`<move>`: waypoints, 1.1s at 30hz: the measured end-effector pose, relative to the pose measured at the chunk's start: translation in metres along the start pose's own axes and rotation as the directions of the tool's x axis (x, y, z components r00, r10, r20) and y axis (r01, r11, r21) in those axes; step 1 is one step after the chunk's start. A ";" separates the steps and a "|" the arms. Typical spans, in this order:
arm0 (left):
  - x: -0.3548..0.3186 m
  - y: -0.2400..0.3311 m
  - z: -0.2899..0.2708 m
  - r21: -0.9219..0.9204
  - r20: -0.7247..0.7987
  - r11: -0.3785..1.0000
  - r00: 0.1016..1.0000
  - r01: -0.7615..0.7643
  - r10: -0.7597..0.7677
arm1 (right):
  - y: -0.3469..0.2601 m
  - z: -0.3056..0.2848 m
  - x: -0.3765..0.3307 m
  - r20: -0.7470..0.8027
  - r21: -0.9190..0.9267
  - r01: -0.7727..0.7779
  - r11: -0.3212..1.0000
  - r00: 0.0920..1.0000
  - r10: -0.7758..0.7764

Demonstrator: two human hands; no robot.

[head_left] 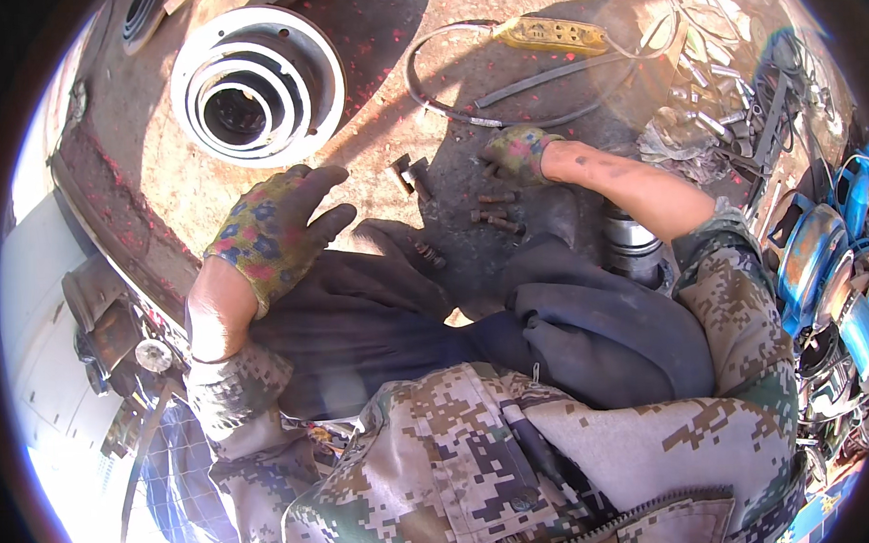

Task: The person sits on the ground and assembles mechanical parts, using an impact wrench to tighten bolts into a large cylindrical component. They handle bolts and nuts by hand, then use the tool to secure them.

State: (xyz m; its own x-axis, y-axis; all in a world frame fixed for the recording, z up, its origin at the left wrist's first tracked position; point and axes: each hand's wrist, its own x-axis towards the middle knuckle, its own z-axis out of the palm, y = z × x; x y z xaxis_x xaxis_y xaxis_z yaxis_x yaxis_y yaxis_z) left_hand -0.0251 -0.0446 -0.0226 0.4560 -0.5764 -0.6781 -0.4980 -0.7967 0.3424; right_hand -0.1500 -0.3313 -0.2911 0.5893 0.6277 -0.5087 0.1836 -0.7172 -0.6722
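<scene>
My left hand wears a patterned work glove with dark fingers. It hovers above my left knee, thumb and fingers apart, holding nothing. My right hand, gloved the same way, reaches down near the ground beyond my right knee. Its fingers are bent and dark in shadow, so their grip is unclear. Between the hands, a pair of rusty bolts lies on the ground. More bolts rest in the shade nearer to me. A large white, stepped metal hub with a round central opening sits beyond my left hand.
A yellow power strip with a looped cable lies at the far side. Scattered metal pieces spread to the right. A shiny metal cylinder stands beside my right knee. Blue metal parts are piled at far right.
</scene>
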 end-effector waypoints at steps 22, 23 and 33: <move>-0.002 0.020 -0.009 0.021 -0.087 0.997 0.993 -0.073 0.074 | -0.041 0.067 0.087 -0.338 0.127 -0.037 0.991 0.938 0.078; 0.001 0.022 -0.010 0.026 -0.090 0.996 0.992 -0.084 0.086 | -0.037 0.071 0.087 -0.354 0.155 -0.024 0.988 0.932 0.078; 0.020 0.006 -0.005 0.054 -0.093 0.996 0.993 -0.065 0.070 | -0.050 -0.021 0.042 -0.560 0.386 0.021 0.922 0.800 0.216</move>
State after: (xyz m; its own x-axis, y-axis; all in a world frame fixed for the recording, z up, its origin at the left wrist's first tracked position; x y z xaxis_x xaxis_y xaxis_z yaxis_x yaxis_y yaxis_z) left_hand -0.0150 -0.0620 -0.0307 0.4865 -0.6448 -0.5895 -0.5655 -0.7467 0.3501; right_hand -0.1181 -0.2760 -0.2677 0.9517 0.1773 -0.2508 -0.1221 -0.5310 -0.8385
